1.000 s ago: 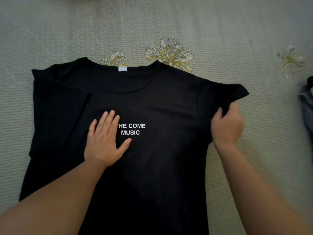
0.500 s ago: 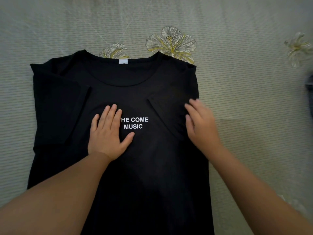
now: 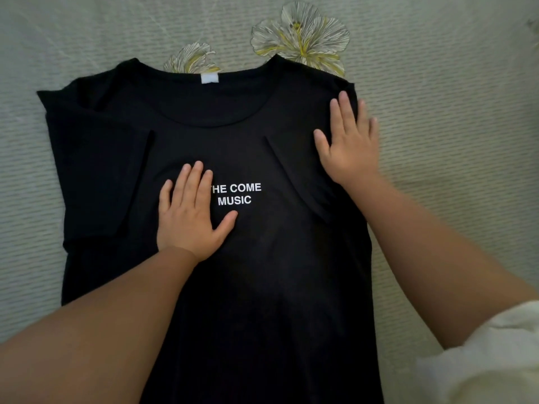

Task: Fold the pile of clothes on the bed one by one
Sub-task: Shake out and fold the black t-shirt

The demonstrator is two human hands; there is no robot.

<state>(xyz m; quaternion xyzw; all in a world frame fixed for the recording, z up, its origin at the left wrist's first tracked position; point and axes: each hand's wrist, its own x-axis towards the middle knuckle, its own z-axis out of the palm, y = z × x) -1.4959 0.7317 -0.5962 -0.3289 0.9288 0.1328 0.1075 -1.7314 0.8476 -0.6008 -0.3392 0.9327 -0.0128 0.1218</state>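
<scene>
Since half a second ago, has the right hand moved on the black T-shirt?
Yes. The right hand slid up toward the shoulder edge of the black T-shirt, farther from the white print, and lies flat there.

One head-worn camera looks steeply down, close over the bed [image 3: 437, 141] surface; no second view.

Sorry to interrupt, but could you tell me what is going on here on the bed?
A person is folding a black T-shirt spread front-up on the bed. Both short sleeves are already turned in over the chest. The left hand lies flat beside the white lettering, and the right hand presses flat on the folded-in sleeve near the shoulder. Neither hand grips the cloth; the body of the shirt is not yet folded.
</scene>
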